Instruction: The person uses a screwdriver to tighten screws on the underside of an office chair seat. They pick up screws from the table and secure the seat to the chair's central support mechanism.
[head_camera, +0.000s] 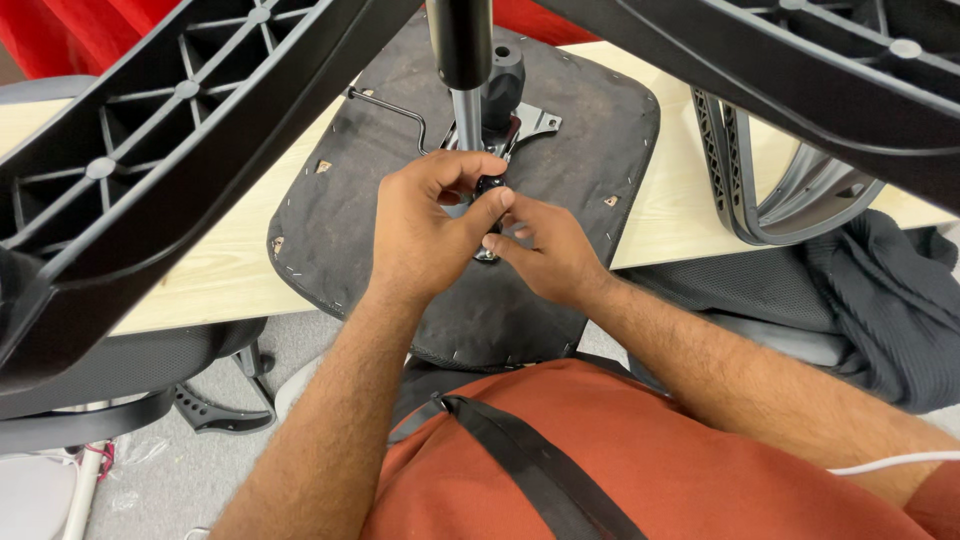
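Your left hand (425, 225) and right hand (540, 245) pinch a small black knob (490, 186), apparently; slipping fingers drop it onto the seat underside (560, 130).

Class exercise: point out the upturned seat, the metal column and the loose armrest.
Seat (590, 120), head view, fabric underside.
Metal column (466, 118), head view, silver shaft.
Armrest (745, 200), head view, grey ribbed edge.

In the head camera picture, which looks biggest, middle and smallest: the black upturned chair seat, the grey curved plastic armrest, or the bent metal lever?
1. Black upturned chair seat
2. Grey curved plastic armrest
3. Bent metal lever
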